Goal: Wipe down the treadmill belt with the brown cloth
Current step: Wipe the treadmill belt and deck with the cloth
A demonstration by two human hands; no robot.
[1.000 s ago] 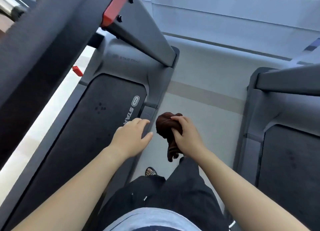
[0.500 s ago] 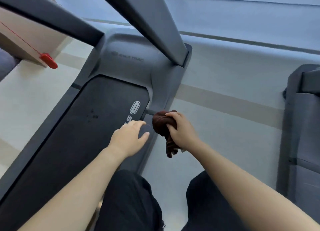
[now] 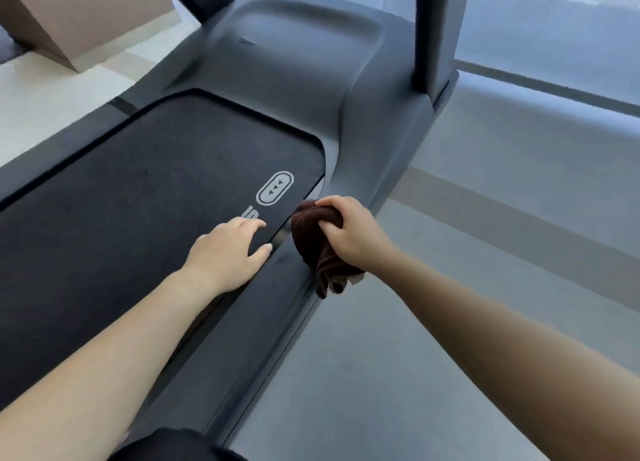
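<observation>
both hands nearer treadmill belt (image 3: pixel 138 197); right hand (image 3: pixel 349 233) grips brown cloth (image 3: pixel 317 242).

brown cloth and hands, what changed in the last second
The right hand carried the brown cloth leftward from over the floor to the side rail beside the belt. The left hand moved from over the rail to the belt edge. Unchanged: right hand grips the cloth, left hand open.
</observation>
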